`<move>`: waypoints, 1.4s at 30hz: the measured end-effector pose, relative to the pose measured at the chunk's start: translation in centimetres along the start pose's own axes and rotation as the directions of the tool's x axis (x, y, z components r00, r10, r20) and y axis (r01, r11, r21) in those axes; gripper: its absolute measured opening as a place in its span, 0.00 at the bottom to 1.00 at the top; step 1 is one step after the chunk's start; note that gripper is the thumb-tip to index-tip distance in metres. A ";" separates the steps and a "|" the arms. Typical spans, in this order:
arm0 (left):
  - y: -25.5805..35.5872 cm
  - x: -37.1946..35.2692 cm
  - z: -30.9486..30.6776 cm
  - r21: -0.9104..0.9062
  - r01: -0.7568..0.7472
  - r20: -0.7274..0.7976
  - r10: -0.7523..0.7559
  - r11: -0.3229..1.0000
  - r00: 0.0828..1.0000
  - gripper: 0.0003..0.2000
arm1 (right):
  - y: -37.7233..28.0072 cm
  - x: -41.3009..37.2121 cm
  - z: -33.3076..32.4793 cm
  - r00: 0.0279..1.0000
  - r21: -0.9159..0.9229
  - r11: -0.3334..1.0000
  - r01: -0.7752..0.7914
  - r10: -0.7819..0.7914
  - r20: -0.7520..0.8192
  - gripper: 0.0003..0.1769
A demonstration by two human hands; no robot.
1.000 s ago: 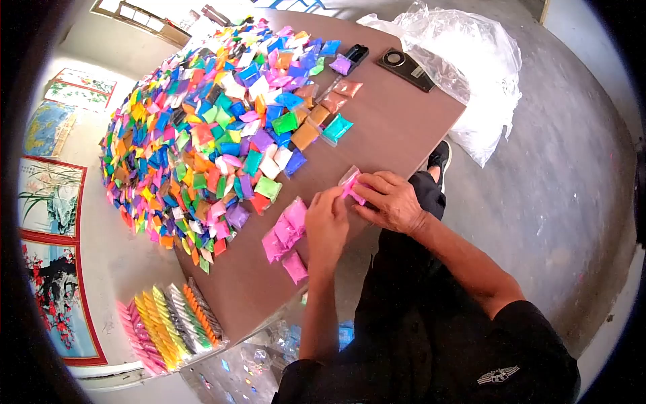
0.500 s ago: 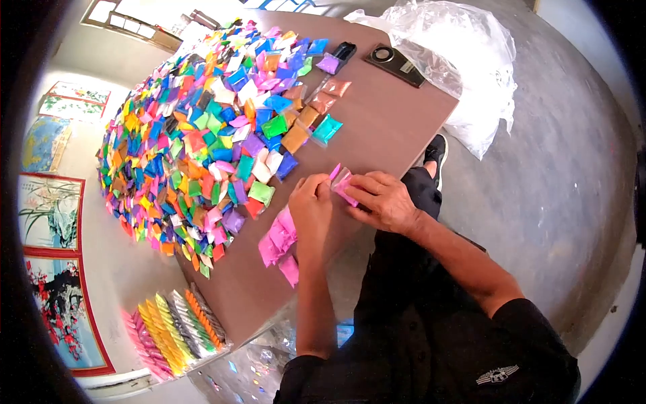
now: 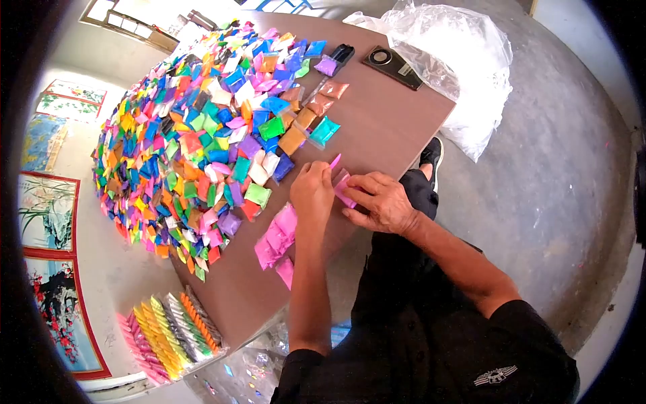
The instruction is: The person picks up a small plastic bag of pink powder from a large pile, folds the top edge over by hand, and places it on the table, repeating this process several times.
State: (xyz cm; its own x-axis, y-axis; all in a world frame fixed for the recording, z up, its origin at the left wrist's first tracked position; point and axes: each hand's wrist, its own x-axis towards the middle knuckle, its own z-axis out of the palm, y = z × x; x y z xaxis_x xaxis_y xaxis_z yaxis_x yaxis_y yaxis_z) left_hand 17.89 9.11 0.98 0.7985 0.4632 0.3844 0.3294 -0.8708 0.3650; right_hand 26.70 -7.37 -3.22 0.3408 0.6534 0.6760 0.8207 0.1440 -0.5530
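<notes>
My left hand (image 3: 313, 192) is closed, its fingertips pinched around a thin pink stick (image 3: 335, 161) whose tip pokes out above them. Close beside it, my right hand (image 3: 382, 202) grips a small clear packet with pink filling (image 3: 346, 188) between thumb and fingers. Under and beside my left forearm, several pink packets (image 3: 274, 240) lie together on the brown table (image 3: 229, 296). The lower end of the stick is hidden by my left fingers.
A large heap of colourful small packets (image 3: 195, 148) covers the table's left side. A teal packet (image 3: 324, 131) lies at its edge. Farther back are a dark phone-like device (image 3: 392, 66) and a big clear plastic bag (image 3: 471, 74). Bundled twisted coloured packs (image 3: 168, 333) stand at lower left.
My left fingers and the pink stick have drawn slightly away from the packet in my right hand, leaving a wider gap. The whole view has shifted a little.
</notes>
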 end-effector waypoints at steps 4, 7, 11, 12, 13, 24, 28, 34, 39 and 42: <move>1.6 -1.7 -1.3 -0.036 0.051 0.032 -0.050 0.998 0.998 0.02 | 0.1 -0.1 0.3 0.999 0.015 1.000 -0.002 0.002 -0.033 0.21; 1.8 -2.3 -1.3 0.008 0.052 0.054 -0.053 0.999 0.997 0.02 | -0.2 0.1 0.1 0.999 0.021 1.000 -0.010 0.011 -0.035 0.21; 1.0 -1.4 -0.9 0.062 -0.005 0.065 0.001 0.998 0.998 0.02 | -0.1 0.1 0.3 0.999 0.012 1.000 -0.006 0.006 -0.051 0.20; 0.8 -1.2 -0.8 0.062 -0.009 0.064 0.005 0.998 0.998 0.02 | 0.0 0.1 0.3 0.998 0.010 1.000 -0.005 0.006 -0.055 0.20; 0.7 -1.1 -0.6 0.092 -0.010 0.057 0.005 0.996 0.998 0.02 | 0.1 0.0 0.3 0.998 0.018 1.000 -0.008 0.009 -0.056 0.19; 3.5 -6.2 -1.7 -0.337 0.233 0.012 -0.243 0.912 0.970 0.02 | 0.3 0.0 0.6 0.992 0.066 0.998 -0.020 0.028 -0.120 0.14; 2.2 -6.0 -0.8 -0.150 0.156 -0.091 -0.171 0.976 0.981 0.03 | 0.2 -0.1 0.7 0.993 0.060 0.998 -0.034 0.040 -0.111 0.13; 1.5 -4.0 -1.1 -0.059 0.101 -0.119 -0.108 0.993 0.987 0.04 | 0.1 0.0 0.5 0.994 0.044 0.999 -0.030 0.035 -0.100 0.14; 4.1 -6.8 -2.0 -0.280 0.189 -0.071 -0.217 0.941 0.974 0.03 | 0.1 0.0 0.5 0.993 0.062 0.998 -0.022 0.028 -0.111 0.13; 3.9 -7.4 -1.5 -0.251 0.200 -0.071 -0.224 0.947 0.972 0.03 | 0.2 0.1 0.6 0.990 0.074 0.997 -0.029 0.039 -0.137 0.12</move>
State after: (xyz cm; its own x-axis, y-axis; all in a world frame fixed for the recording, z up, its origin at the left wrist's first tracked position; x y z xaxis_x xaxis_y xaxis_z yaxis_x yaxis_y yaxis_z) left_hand 12.48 2.59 0.87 0.6665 0.6570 0.3524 0.3452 -0.6910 0.6351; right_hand 26.57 -6.81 -3.58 0.4323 0.5505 0.7141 0.7739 0.1799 -0.6072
